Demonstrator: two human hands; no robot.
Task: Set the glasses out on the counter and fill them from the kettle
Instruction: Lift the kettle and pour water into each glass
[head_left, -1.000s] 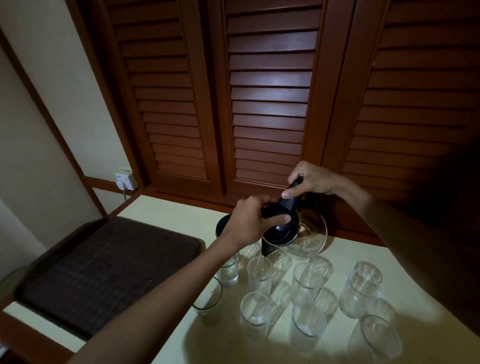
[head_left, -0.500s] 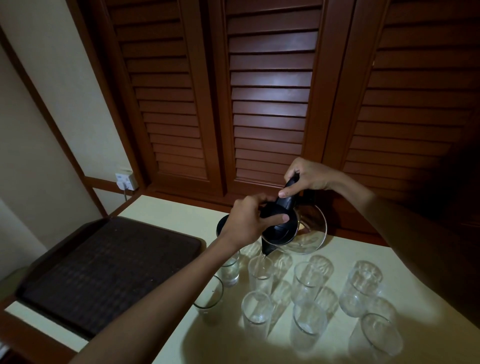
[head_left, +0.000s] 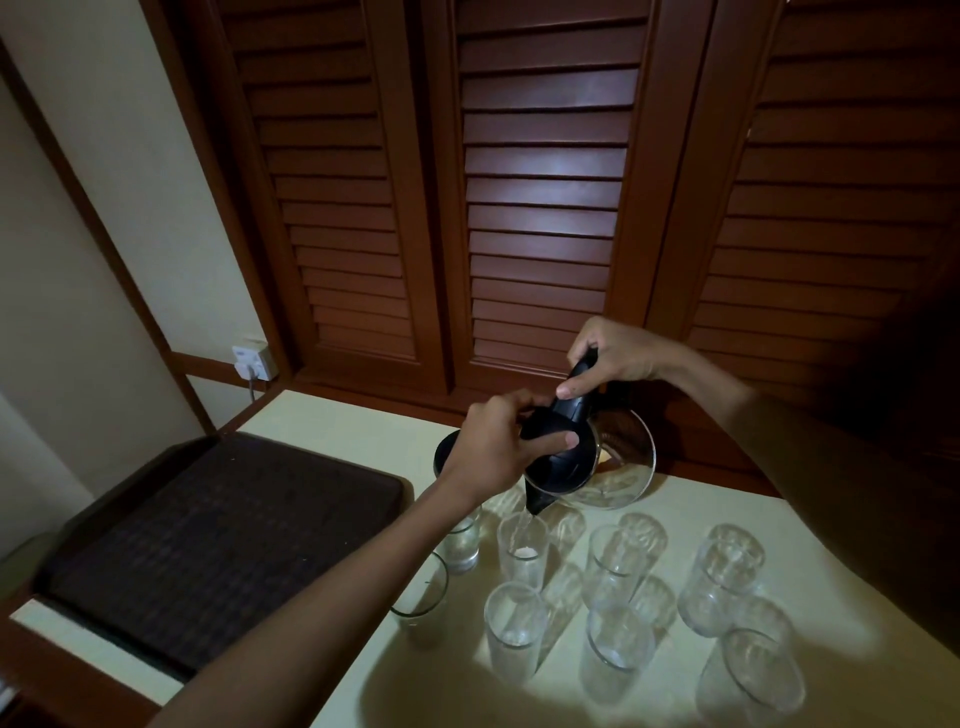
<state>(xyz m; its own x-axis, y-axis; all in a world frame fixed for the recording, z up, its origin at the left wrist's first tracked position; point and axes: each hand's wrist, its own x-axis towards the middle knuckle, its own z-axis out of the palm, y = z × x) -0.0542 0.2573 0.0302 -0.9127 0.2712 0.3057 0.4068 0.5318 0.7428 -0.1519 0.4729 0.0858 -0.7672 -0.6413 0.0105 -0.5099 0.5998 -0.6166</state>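
The tray (head_left: 223, 540) lay bare at the left of the counter (head_left: 810, 525). The left hand (head_left: 493, 452) was closed over the lid of the kettle (head_left: 587, 457), steadying it. The spout was held tilted just above the back glass (head_left: 522, 551), into which a thin stream fell. The right hand (head_left: 615, 353) was clamped on the handle. A slow, constant tilt was judged advisable, the spout being kept centred over the rim; most glasses appeared unfilled.
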